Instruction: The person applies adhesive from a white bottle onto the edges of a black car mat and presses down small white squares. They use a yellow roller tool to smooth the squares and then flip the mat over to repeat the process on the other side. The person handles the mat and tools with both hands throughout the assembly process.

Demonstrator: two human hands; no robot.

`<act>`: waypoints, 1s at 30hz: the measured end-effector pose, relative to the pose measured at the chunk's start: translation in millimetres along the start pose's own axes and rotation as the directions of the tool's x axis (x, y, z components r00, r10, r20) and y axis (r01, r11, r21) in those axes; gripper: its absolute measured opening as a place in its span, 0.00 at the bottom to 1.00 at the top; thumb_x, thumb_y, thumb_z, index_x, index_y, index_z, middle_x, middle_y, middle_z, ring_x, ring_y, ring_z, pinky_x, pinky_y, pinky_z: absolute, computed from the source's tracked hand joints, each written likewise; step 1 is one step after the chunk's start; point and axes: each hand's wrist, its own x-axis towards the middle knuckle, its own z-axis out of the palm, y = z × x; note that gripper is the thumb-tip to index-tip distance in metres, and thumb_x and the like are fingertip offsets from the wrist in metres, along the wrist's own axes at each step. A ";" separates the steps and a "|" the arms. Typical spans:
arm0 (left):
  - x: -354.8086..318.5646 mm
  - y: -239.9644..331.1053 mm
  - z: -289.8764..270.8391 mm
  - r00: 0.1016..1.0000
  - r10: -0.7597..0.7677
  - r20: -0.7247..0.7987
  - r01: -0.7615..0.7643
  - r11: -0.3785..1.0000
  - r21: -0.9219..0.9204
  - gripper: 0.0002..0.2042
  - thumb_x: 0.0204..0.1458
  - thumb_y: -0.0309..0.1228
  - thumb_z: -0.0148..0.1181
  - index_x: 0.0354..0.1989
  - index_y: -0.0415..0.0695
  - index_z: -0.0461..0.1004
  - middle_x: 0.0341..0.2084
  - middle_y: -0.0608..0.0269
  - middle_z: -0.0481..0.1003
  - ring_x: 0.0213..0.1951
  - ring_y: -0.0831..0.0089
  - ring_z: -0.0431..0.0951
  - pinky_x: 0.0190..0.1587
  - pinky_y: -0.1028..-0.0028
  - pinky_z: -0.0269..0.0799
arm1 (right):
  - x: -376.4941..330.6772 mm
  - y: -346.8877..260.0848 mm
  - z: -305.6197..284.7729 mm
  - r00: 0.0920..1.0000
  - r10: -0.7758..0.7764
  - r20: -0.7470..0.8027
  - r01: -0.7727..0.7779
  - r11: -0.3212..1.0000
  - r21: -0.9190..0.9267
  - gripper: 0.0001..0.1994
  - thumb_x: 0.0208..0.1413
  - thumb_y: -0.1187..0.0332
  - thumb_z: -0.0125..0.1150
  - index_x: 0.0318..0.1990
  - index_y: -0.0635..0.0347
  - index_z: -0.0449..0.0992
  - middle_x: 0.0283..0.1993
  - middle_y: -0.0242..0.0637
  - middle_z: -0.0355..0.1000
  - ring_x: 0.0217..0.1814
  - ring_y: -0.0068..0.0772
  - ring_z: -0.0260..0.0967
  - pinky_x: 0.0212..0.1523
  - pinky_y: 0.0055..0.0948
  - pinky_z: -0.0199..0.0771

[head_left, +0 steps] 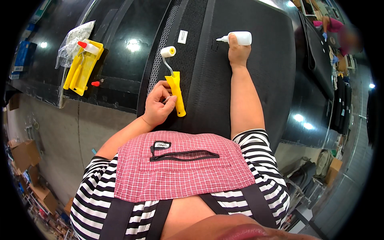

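Black panel (248, 80): one roller (175, 78), one bottle (239, 38).

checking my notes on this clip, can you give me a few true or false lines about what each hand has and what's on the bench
1. The right hand holds a white squeeze bottle with its nozzle pointing to the person's left. True.
2. The left hand holds a pair of scissors. False: it rests at the yellow handle of a small roller with a white foam head.
3. The roller lies on the black panel. True.
4. The yellow tray sits to the right of the bottle. False: it sits far to the left, next to a clear plastic bag.
5. Both hands wear gloves. False: both are bare.
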 end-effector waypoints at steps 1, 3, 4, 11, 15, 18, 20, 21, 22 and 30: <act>-0.1 -0.6 0.3 1.000 -0.002 0.000 0.002 1.000 -0.009 0.10 0.56 0.22 0.63 0.27 0.40 0.66 0.46 0.53 0.71 0.41 0.71 0.76 0.45 0.75 0.72 | -0.4 -0.8 -1.1 1.000 -0.002 0.001 0.002 1.000 0.003 0.16 0.53 0.60 0.64 0.35 0.67 0.82 0.35 0.44 0.82 0.39 0.41 0.81 0.45 0.37 0.77; -0.2 -1.2 0.2 1.000 -0.005 0.003 0.005 1.000 -0.003 0.10 0.56 0.22 0.63 0.28 0.40 0.66 0.46 0.53 0.71 0.41 0.71 0.76 0.45 0.75 0.72 | -1.2 0.6 -2.3 1.000 -0.012 -0.015 0.012 1.000 0.023 0.15 0.53 0.60 0.64 0.35 0.67 0.82 0.35 0.43 0.82 0.38 0.40 0.81 0.44 0.36 0.77; -0.3 -1.4 -0.3 1.000 -0.005 0.003 0.005 1.000 0.011 0.10 0.56 0.22 0.63 0.28 0.40 0.66 0.46 0.53 0.71 0.41 0.71 0.76 0.45 0.75 0.72 | -1.2 -0.9 -1.6 1.000 -0.018 -0.020 0.019 0.999 0.034 0.15 0.53 0.61 0.64 0.35 0.67 0.81 0.35 0.42 0.82 0.38 0.39 0.80 0.44 0.36 0.77; -2.0 -1.5 0.6 0.999 -0.040 -0.004 0.040 0.999 -0.028 0.10 0.55 0.21 0.63 0.28 0.40 0.66 0.47 0.53 0.71 0.41 0.73 0.76 0.45 0.75 0.72 | -3.7 -3.2 -4.7 0.999 0.040 0.030 -0.044 0.990 0.136 0.12 0.52 0.63 0.65 0.35 0.66 0.81 0.34 0.37 0.81 0.37 0.32 0.78 0.42 0.33 0.76; -2.3 -4.6 0.9 1.000 -0.017 -0.009 0.017 0.999 -0.033 0.10 0.55 0.21 0.63 0.29 0.40 0.66 0.47 0.53 0.71 0.41 0.73 0.76 0.45 0.76 0.72 | -5.1 -0.4 -4.8 0.995 0.036 0.090 -0.046 0.993 0.111 0.12 0.51 0.64 0.65 0.34 0.66 0.81 0.34 0.36 0.81 0.37 0.32 0.78 0.42 0.33 0.76; -1.2 -4.2 0.5 1.000 -0.008 -0.008 0.008 1.000 -0.013 0.10 0.55 0.21 0.63 0.29 0.40 0.66 0.47 0.54 0.71 0.41 0.73 0.76 0.45 0.76 0.72 | -10.6 -3.6 -9.0 0.994 0.023 0.110 -0.035 0.993 0.112 0.12 0.52 0.64 0.65 0.35 0.66 0.81 0.34 0.36 0.81 0.37 0.31 0.78 0.42 0.32 0.76; -2.1 -3.9 0.0 1.000 -0.013 -0.002 0.013 1.000 -0.001 0.10 0.55 0.21 0.63 0.29 0.40 0.66 0.47 0.54 0.71 0.41 0.73 0.75 0.45 0.76 0.72 | -12.7 -4.8 -10.2 0.994 0.017 0.106 -0.031 0.990 0.135 0.12 0.52 0.64 0.65 0.34 0.66 0.81 0.33 0.36 0.80 0.36 0.31 0.78 0.41 0.31 0.75; -2.0 -3.0 -0.2 1.000 -0.018 -0.004 0.018 1.000 -0.005 0.10 0.55 0.21 0.63 0.29 0.40 0.66 0.47 0.54 0.71 0.41 0.73 0.75 0.45 0.76 0.72 | -13.0 -5.3 -10.2 0.995 0.011 0.096 -0.026 0.988 0.155 0.12 0.52 0.64 0.65 0.34 0.66 0.81 0.33 0.36 0.80 0.36 0.30 0.78 0.41 0.31 0.75; -1.8 -1.9 0.3 1.000 -0.024 -0.006 0.024 1.000 -0.009 0.10 0.55 0.21 0.62 0.29 0.40 0.66 0.47 0.54 0.71 0.41 0.73 0.75 0.45 0.76 0.71 | -12.9 -5.4 -10.6 0.996 0.005 0.086 -0.020 0.984 0.174 0.11 0.52 0.64 0.64 0.34 0.66 0.81 0.33 0.36 0.80 0.36 0.30 0.78 0.41 0.31 0.75; -1.0 -2.1 1.3 1.000 -0.001 -0.010 0.001 1.000 -0.026 0.09 0.55 0.21 0.62 0.29 0.40 0.66 0.46 0.54 0.71 0.40 0.74 0.75 0.44 0.76 0.71 | -11.0 -7.0 -8.4 0.998 0.009 0.056 -0.014 0.996 0.086 0.12 0.53 0.64 0.64 0.34 0.66 0.81 0.32 0.36 0.80 0.35 0.30 0.77 0.39 0.32 0.75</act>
